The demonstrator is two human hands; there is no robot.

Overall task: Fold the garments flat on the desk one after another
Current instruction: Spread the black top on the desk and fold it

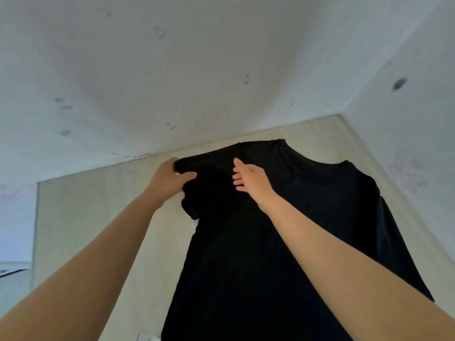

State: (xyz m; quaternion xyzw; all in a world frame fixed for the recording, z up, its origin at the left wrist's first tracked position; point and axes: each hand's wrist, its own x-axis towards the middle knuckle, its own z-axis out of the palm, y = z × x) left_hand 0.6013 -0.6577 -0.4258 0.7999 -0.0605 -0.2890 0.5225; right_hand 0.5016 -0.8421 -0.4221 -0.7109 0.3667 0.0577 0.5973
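A black T-shirt (283, 230) lies spread on the pale wooden desk (98, 217), collar toward the far wall, hem toward me. My left hand (170, 178) grips the shirt's left sleeve near the shoulder, with the thumb curled over the bunched cloth. My right hand (248, 178) rests flat on the shirt's upper chest, left of the collar, fingers straight and pointing left. The right sleeve lies folded along the shirt's right side.
The desk sits in a corner: a stained white wall (172, 82) runs behind it and another wall (406, 119) closes the right side. Bare desk surface shows left of the shirt. The desk's left edge (35, 230) drops to the floor.
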